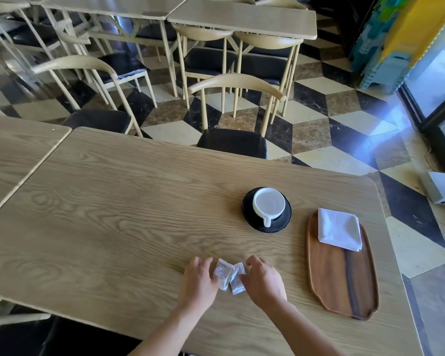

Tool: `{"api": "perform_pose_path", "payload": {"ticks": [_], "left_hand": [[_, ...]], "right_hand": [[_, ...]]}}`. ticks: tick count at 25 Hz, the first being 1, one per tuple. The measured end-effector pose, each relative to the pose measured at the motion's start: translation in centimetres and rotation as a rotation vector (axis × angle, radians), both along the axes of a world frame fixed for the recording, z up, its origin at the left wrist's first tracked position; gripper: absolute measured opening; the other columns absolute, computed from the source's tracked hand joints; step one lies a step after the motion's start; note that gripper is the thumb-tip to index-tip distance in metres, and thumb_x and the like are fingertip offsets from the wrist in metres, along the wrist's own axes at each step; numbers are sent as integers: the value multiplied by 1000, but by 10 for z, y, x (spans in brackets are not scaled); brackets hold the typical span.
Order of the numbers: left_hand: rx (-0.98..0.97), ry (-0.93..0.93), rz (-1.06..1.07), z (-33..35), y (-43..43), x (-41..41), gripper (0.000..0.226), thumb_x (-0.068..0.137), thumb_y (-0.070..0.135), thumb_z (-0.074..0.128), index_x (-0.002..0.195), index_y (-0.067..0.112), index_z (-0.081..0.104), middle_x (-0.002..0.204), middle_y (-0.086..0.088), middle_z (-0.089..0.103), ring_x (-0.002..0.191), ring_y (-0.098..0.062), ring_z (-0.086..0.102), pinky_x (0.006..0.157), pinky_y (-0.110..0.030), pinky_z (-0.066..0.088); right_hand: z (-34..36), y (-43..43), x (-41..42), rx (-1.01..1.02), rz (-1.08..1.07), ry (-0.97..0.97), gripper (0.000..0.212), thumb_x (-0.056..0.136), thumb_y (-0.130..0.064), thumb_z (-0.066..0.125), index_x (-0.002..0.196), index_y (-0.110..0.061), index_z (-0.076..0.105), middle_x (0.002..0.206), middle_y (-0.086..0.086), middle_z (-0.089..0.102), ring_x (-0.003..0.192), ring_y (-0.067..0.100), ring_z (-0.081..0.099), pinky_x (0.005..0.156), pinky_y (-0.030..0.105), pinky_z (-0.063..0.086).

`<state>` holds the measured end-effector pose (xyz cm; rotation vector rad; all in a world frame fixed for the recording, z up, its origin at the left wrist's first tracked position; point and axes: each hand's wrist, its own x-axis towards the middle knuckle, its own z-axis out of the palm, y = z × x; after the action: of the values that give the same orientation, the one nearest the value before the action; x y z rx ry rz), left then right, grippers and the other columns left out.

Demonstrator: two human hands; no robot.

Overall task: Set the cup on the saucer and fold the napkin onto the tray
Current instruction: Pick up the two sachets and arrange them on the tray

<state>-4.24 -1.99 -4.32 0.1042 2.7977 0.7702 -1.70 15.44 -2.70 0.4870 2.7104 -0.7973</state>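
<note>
café table [113,201], both hands at two small sachets, cup and napkin already placed.
left hand [199,280] and right hand [263,281] rest loose-fingered, pinching nothing, on the sachets [229,277]; white cup [268,204] sits on black saucer [284,218], folded napkin [339,228] on wooden tray [342,281]; gather both packets gently, without tearing.

Both hands low, left hand [199,278] and right hand [263,280] close together, fingers curled

Café interior. Floor [326,116]: marble tiles in black, cream and brown, cube pattern. Pale wood-grain tabletop [129,206] in front, a second table [13,147] butted against its left edge. Chairs [231,119] with curved light-wood backs and black seats. More tables [242,19] behind. Glass door [439,80] at right, daylight glare on floor.
</note>
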Motion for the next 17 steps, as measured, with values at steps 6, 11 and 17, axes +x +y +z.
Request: {"api": "perform_pose_path", "payload": {"ticks": [6, 11, 17], "left_hand": [[-76, -50, -12, 1, 15, -2, 51, 80, 42, 71, 124, 20, 56, 113, -1, 56, 108, -21, 56, 90, -29, 44], [44, -75, 100, 5, 22, -6, 26, 76, 21, 71, 101, 22, 61, 99, 5, 64, 97, -19, 59, 83, -29, 45], [442, -224, 303, 21, 40, -22, 15, 78, 15, 74, 79, 22, 60, 75, 7, 66, 70, -14, 61, 63, -25, 47]], "right_hand": [[1, -13, -5, 20, -29, -34, 31, 78, -29, 71, 98, -20, 49, 91, -2, 62, 75, 25, 56, 60, 33, 46], [0, -13, -7, -136, -167, -82, 35, 77, -19, 71, 109, -23, 60, 95, -2, 71, 89, 22, 66, 70, 29, 51], [15, 17, -5, -433, -426, -39, 23, 67, -20, 80, 86, -27, 70, 73, -4, 73, 65, 11, 67, 58, 28, 55]]}}
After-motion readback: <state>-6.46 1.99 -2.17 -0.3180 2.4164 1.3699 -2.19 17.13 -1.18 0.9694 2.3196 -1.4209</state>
